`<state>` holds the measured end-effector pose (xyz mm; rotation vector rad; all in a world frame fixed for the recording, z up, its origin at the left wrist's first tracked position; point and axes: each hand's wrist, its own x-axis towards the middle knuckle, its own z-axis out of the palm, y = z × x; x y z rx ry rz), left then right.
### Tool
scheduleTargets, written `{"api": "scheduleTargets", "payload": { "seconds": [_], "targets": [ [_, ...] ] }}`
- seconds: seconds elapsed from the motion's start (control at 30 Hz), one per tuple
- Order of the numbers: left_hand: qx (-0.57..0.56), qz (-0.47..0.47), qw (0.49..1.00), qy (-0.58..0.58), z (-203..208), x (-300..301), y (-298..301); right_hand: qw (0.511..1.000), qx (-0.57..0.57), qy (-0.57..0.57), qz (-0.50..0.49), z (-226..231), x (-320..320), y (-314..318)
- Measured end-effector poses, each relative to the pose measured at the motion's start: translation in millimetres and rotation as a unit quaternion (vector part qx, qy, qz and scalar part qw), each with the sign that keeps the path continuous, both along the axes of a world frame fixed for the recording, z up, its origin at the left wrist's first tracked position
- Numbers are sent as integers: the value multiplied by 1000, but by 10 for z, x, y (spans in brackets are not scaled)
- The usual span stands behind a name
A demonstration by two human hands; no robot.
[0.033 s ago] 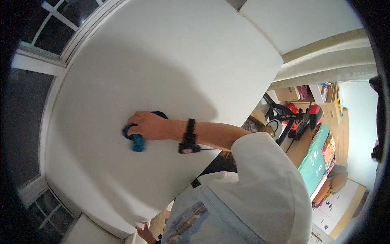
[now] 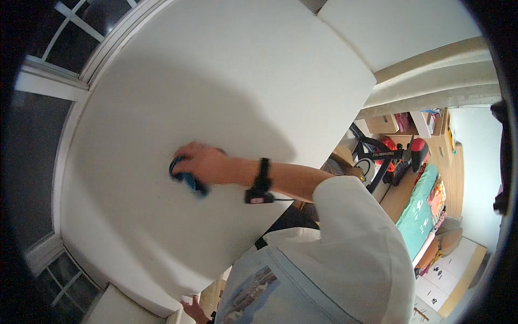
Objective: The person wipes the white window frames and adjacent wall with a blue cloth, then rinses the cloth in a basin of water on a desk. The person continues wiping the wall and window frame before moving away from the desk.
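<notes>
My right hand (image 2: 204, 162) is closed around a dark blue and teal cloth (image 2: 195, 184), pressing it against a broad white surface (image 2: 178, 237). The cloth is bunched, with a loose part hanging out below the palm and slightly blurred. A black strap with a small device (image 2: 260, 186) and a cable circles the right wrist. Low in the view, my left hand (image 2: 195, 310) rests at the surface's edge, its visible fingers apart and nothing seen in them. Part of that hand lies beside my light shirt.
Framed dark windows (image 2: 40, 167) border the surface on the left. A pale curtain (image 2: 431, 86) hangs at upper right. Beyond the edge stand an exercise bike (image 2: 386, 154), a fan (image 2: 334, 167), a bed with a green cover (image 2: 418, 216) and wooden shelving (image 2: 382, 125).
My right hand has shifted slightly to the right and turned, carrying the cloth over the white surface. The cloth is bunched differently. My left hand stays in about the same place.
</notes>
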<state>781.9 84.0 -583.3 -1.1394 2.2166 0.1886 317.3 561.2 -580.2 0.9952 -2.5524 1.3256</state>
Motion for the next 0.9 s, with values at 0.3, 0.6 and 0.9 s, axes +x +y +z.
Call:
{"api": "scheduleTargets", "payload": {
  "seconds": [0.3, 0.6, 0.9],
  "targets": [
    [27, -81, 994, 71, -129, 186, -295, 723, 333, -72, -601, -149, 63, 3749],
    [66, 6, 983, 172, 153, -106, 146, 914, 271, -25, -300, -178, 496, 1228],
    [-31, -79, 985, 151, -68, 99, -45, 878, -163, -209, -398, 77, 878, 2102]
  ]
}}
